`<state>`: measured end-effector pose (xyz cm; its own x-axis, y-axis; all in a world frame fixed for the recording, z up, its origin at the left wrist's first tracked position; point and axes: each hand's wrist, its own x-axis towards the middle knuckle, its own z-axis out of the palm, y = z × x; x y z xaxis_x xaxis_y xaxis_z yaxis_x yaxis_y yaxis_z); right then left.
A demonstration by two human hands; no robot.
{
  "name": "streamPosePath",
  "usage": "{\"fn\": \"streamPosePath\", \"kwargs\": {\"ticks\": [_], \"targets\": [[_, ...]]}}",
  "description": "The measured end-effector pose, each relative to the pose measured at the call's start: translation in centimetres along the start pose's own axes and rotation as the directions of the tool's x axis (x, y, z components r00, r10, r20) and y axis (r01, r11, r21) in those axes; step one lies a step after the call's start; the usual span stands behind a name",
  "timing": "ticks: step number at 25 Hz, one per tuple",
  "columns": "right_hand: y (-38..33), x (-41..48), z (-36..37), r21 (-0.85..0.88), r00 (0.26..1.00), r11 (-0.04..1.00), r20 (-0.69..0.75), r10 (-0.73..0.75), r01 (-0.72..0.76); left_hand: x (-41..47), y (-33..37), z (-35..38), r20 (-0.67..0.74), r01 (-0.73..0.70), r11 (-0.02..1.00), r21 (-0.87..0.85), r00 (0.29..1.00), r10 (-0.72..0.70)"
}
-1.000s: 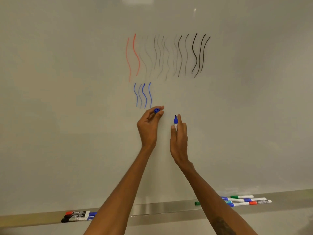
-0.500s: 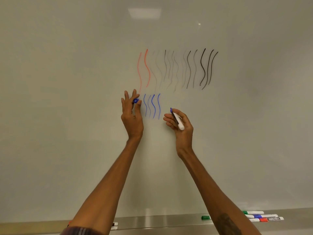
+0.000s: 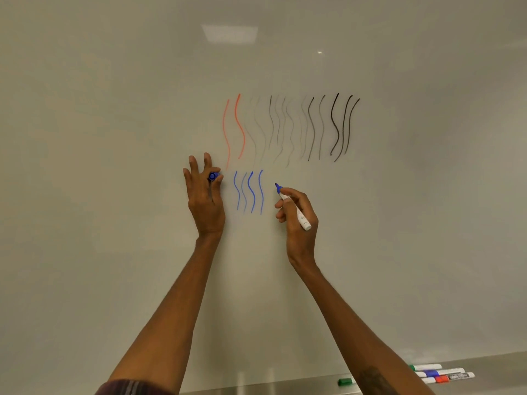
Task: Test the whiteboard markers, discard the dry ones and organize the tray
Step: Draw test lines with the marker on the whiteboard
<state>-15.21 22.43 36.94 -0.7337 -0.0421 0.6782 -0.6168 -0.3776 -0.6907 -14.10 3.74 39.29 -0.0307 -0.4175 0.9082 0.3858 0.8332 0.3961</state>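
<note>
Blue marker point(image 3: 302, 220) in right hand point(image 3: 296, 238), cap point(image 3: 213, 176) in left hand point(image 3: 204, 202).

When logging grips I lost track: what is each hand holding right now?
Left hand: pinches the small blue plastic marker cap, other fingers spread.
Right hand: grips the uncapped white-barrelled blue whiteboard marker.

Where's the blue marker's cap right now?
In the head view, the blue cap is pinched by the left hand, held up just left of the blue test lines on the whiteboard.
</note>
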Motion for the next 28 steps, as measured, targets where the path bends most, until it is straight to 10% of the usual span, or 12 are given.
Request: {"fn": "streamPosePath", "kwargs": {"ticks": [20, 28], "targets": [[3.3, -0.4, 0.9, -0.678, 0.832, 0.58, 0.086, -0.549, 0.452, 0.0, -0.8, -0.3, -0.022, -0.097, 0.989, 0.111, 0.995, 0.1], [1.3, -0.9, 0.4, -0.617, 0.899, 0.731, -0.085, -0.43, 0.292, 0.0, 0.7, -0.9, 0.012, -0.132, 0.989, 0.067, 0.991, 0.131]]}}
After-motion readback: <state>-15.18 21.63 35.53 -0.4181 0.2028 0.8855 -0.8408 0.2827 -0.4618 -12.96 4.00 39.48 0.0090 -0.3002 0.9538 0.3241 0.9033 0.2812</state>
